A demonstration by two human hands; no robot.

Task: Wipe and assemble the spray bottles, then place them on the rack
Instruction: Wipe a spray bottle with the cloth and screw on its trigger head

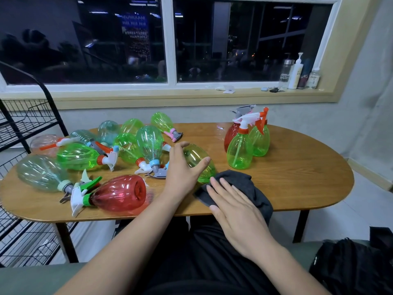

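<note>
near edge of the table (pixel 297 177), centre: left hand (pixel 182 169) is over a green bottle (pixel 196 153) lying on its side, fingers spread wide, thumb against its near flank, not closed round it yet. right hand (pixel 236 207) lies flat on the grey cloth (pixel 244 182), fingers straight and close together. i read this as the pick-up before a wipe. next move: close the left on the bottle, lift it, bunch the cloth in the right. can't tell if its sprayer is on. three assembled bottles (pixel 240 154) stand far right; rack (pixel 32 125) far left.
</note>
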